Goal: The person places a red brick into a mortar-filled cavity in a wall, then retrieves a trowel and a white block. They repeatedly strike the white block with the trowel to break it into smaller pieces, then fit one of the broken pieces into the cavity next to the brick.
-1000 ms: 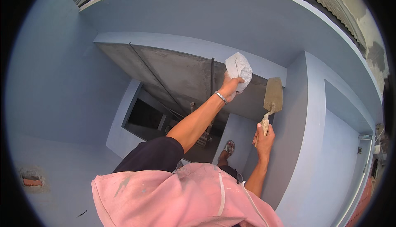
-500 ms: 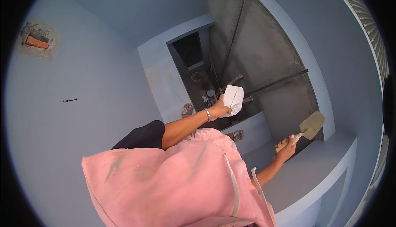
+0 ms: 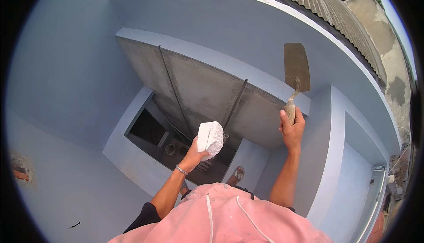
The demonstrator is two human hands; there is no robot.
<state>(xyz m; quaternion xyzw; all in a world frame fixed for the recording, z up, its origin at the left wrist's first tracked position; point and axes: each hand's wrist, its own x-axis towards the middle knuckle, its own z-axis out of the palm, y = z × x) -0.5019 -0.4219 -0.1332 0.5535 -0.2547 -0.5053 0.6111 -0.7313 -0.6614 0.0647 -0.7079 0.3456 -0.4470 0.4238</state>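
A rough white block piece (image 3: pixel 210 139), which looks like lightweight concrete, is gripped in my left hand (image 3: pixel 193 156). One of its faces is smooth, the other broken and crumbly. To the right, my right hand (image 3: pixel 293 129) is wrapped round the handle of a trowel (image 3: pixel 297 66). Its wide grey blade points upward in front of the blue-grey wall, apart from the block. Both hands are raised over a dark opening, my left in front of it and my right beside the pillar.
My sandalled foot (image 3: pixel 239 173) stands on a pale ledge (image 3: pixel 249 157) beside the deep opening. Down inside are a round bucket (image 3: pixel 170 149) and a pipe end (image 3: pixel 226 136). A grey slab (image 3: pixel 203 93) slopes behind. A corrugated roof (image 3: pixel 309 4) edges the wall top.
My view has swung to the right and upward, showing more roof. The trowel has been lifted until its blade points up. The block remains in my left hand, turned to show its rough side.
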